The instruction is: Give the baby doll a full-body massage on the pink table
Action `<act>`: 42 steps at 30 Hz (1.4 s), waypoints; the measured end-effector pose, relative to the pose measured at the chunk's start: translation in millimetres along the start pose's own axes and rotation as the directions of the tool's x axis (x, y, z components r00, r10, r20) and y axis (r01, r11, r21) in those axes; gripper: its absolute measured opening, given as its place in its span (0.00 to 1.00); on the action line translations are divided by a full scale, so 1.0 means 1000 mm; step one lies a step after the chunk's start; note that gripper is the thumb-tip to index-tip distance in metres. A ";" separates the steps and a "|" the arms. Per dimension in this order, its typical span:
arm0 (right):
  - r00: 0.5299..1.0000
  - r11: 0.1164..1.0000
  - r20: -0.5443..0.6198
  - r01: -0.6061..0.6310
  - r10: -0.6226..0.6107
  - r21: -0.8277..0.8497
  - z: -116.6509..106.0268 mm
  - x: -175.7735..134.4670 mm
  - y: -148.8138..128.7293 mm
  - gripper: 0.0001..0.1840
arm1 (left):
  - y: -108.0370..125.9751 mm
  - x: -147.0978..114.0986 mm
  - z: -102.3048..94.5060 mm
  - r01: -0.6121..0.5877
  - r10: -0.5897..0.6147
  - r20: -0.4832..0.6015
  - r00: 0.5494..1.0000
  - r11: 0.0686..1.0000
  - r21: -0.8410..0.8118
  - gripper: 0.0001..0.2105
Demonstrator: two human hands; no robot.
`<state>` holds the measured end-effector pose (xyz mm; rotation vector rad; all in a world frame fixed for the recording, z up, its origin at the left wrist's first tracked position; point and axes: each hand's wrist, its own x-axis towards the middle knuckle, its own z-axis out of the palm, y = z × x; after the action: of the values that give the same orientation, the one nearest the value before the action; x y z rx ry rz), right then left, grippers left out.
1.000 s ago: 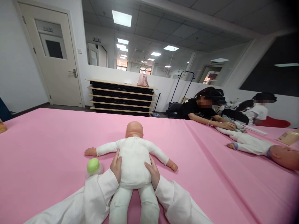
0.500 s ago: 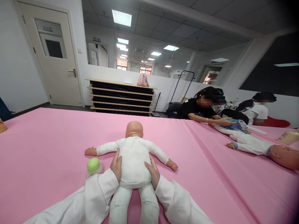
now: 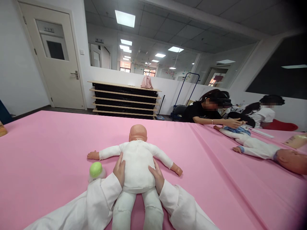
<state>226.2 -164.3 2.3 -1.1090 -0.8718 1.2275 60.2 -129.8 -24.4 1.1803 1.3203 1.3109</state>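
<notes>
A baby doll [image 3: 137, 166] with a white cloth body and a bald head lies on the pink tabletop, arms spread and legs toward me. No face shows on it; folds at its neck are turned up. My left hand [image 3: 119, 171] grips the left side of its torso, thumb on top. On the opposite side, my right hand [image 3: 157, 175] holds the torso the same way. The fingers of both hands are partly hidden under the doll's sides. Beside my left sleeve stands a small bottle [image 3: 96, 171] with a green cap, partly covered by the sleeve.
At the right, a co-worker in black [image 3: 208, 110] reaches over a second doll [image 3: 261, 147] with blue cloth at its legs. A beige pack [image 3: 296, 140] lies beyond it. Another person [image 3: 266, 111] sits farther back. Stacked boards [image 3: 124, 99] stand behind the table.
My hands and the doll between them stay put. The co-worker's hands have risen off the blue cloth, which now lies lower on the second doll.
</notes>
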 end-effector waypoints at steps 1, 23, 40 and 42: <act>1.000 1.000 -0.004 0.000 0.000 0.000 0.000 0.000 0.000 0.43 | 0.000 0.000 0.000 -0.005 0.005 -0.001 1.000 1.000 0.001 0.27; 1.000 0.998 -0.002 0.029 -0.029 -0.057 -0.007 0.003 0.006 0.37 | -0.002 0.000 0.001 -0.049 0.049 -0.006 0.999 0.999 -0.010 0.23; 1.000 0.999 0.007 0.006 -0.006 -0.047 -0.009 0.005 0.009 0.37 | 0.010 -0.006 -0.001 -0.145 0.146 -0.011 0.989 0.985 0.090 0.26; 1.000 0.999 0.009 0.017 -0.016 -0.049 -0.008 0.004 0.007 0.37 | 0.011 -0.006 -0.001 -0.126 0.128 -0.007 0.992 0.988 0.084 0.27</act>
<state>232.1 -162.0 -6.7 -1.1343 -0.9202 1.2036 60.0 -136.3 -13.4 1.3344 1.3383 1.3668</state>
